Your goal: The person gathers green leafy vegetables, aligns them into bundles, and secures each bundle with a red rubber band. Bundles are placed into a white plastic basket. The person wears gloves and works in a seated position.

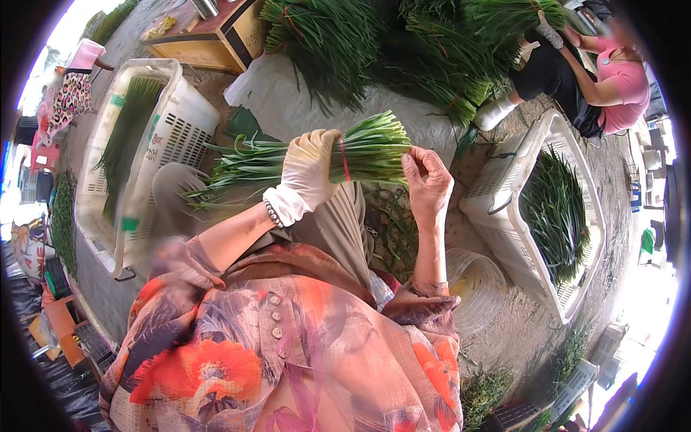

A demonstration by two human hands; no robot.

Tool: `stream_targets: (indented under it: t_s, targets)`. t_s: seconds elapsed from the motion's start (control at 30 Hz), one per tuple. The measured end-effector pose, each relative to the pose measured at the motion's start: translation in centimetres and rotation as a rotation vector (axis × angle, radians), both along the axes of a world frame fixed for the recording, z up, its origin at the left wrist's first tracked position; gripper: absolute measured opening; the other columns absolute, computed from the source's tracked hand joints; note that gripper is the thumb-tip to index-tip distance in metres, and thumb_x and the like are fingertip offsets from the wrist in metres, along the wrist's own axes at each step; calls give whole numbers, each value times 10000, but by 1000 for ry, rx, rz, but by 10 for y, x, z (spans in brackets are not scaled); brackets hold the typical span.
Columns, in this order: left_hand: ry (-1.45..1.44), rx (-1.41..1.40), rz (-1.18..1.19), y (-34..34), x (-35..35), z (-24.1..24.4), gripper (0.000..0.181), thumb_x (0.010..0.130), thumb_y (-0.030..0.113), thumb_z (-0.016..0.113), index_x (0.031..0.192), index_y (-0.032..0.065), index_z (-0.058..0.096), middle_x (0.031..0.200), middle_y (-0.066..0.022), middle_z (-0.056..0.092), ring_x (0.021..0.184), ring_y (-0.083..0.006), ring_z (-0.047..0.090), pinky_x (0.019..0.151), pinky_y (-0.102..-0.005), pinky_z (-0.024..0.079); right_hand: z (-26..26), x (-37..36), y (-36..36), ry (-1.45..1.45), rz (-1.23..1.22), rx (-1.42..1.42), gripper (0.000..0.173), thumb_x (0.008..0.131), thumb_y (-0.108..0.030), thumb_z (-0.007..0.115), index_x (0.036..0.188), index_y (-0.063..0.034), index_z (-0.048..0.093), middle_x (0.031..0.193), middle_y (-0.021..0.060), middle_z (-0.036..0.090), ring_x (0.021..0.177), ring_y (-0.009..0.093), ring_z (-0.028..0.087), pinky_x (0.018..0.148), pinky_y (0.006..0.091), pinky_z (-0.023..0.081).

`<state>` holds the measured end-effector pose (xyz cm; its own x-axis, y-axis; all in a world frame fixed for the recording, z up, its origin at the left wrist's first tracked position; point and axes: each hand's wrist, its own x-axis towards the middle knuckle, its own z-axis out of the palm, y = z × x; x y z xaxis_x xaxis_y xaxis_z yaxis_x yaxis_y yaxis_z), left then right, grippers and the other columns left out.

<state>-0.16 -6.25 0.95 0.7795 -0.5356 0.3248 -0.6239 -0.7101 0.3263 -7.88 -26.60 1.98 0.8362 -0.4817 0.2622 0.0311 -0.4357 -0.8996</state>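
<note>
A bundle of garlic chives [372,143] lies crosswise above my lap, its pale cut ends to the right and its loose green leaves to the left. A red band [344,160] circles it near the middle. My left hand [309,168], in a whitish glove with a yellowed back, is wrapped around the bundle just left of the band. At the cut ends, my bare right hand [429,175] has its thumb and forefinger together, touching the edge of the stems. Whether a stem is pinched between them is too small to tell.
White plastic crates with chives stand at left [178,124] and right [491,200]. Beyond my knees, banded chives [329,43] are heaped on a pale sheet [270,92]. A clear bucket [475,291] stands beside my right elbow. A co-worker [621,81] sits at upper right, one gloved hand on chives.
</note>
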Motion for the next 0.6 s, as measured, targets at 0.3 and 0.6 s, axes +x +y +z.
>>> stream_targets:
  t_s: [0.3, 0.6]
  targets:
    - [2, 9, -8, -1, 0, 1, 794, 560, 196, 827, 1263, 83, 476, 1126, -118, 562, 1074, -320, 550, 956, -428, 420, -4, -5, -4, 33, 25, 29, 122, 841, -57, 700, 954, -12, 690, 847, 111, 681, 770, 227, 661, 753, 310, 516]
    - [48, -13, 14, 1, 0, 5, 820, 549, 174, 832, 1282, 92, 473, 1149, -118, 566, 1093, -327, 549, 967, -431, 417, -1, -8, -13, -84, -39, -319, 67, 813, -14, 660, 876, -38, 660, 770, 109, 619, 694, 261, 612, 701, 318, 499]
